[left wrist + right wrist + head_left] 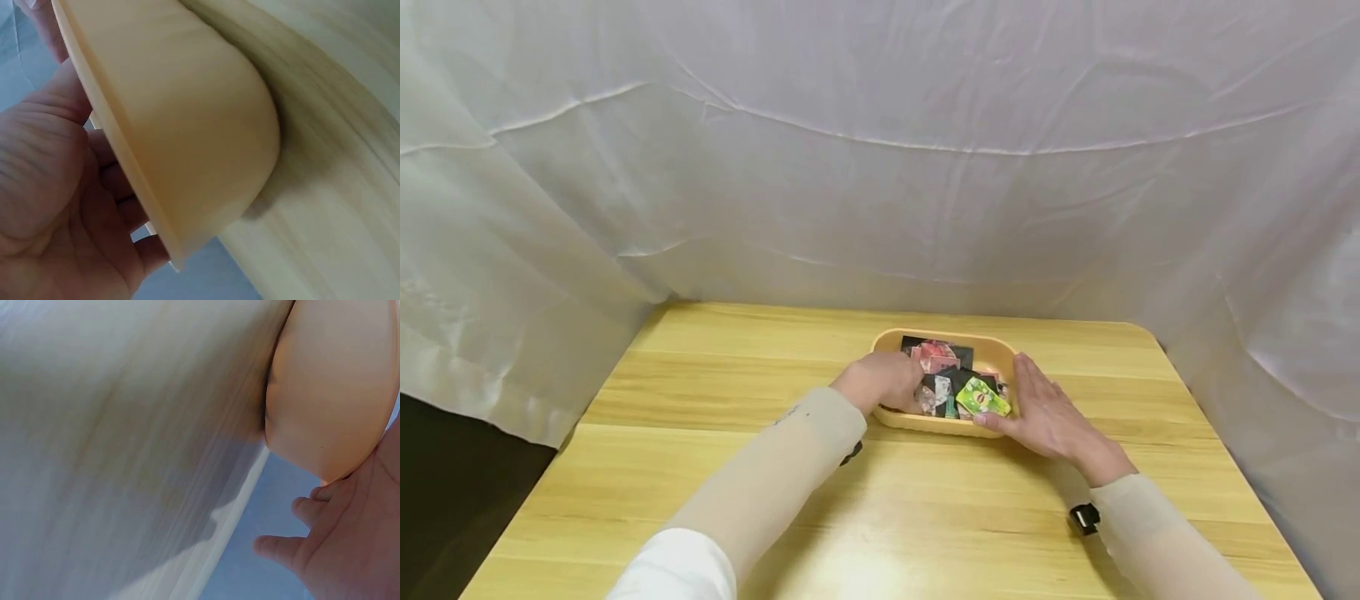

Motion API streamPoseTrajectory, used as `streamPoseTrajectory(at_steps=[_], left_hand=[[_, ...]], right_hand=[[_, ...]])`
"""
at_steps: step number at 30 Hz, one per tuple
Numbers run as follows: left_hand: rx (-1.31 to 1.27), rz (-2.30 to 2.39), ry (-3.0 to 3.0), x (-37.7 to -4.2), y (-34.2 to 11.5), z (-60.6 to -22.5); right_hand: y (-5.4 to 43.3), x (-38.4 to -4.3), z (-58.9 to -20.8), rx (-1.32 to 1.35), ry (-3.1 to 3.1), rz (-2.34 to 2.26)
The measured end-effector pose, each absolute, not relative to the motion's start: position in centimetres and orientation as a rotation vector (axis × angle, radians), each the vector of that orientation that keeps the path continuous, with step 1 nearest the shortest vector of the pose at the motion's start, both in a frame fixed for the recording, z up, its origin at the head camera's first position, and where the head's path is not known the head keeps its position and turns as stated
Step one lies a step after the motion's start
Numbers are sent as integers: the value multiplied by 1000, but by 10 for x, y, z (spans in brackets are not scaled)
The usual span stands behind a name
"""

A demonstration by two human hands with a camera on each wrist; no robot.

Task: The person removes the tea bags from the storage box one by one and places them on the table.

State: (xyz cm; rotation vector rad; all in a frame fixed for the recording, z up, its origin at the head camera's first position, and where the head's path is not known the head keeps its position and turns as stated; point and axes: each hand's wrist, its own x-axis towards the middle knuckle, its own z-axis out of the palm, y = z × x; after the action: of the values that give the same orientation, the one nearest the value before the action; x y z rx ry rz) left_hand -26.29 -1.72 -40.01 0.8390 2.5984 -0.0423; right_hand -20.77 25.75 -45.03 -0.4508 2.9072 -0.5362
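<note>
The left grip (886, 381) has its fingertips hidden in the tub (925, 423); whether they hold anything cannot be told. Print on the cards (947, 385) is too small to read. The worktop (700, 400) is cut off on its near side.

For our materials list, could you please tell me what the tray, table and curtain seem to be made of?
Tray: probably matte plastic, given its smooth, evenly coloured wall. Table: wood or wood-look laminate, slightly glossy; grain and a bright reflection show. Curtain: likely satiny fabric, creased with sheen.
</note>
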Motion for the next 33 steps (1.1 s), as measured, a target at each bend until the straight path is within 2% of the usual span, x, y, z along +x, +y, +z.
streamPoseTrajectory(at_steps=[9, 18, 33], left_hand=[[844, -124, 2574, -265, -9, -392], [909, -266, 2691, -267, -6, -405], [882, -145, 2775, -262, -1, -411]], right_hand=[[258, -212, -452, -462, 2911, -529], [260, -212, -453, -439, 2907, -535], [263, -213, -451, -439, 2907, -546]])
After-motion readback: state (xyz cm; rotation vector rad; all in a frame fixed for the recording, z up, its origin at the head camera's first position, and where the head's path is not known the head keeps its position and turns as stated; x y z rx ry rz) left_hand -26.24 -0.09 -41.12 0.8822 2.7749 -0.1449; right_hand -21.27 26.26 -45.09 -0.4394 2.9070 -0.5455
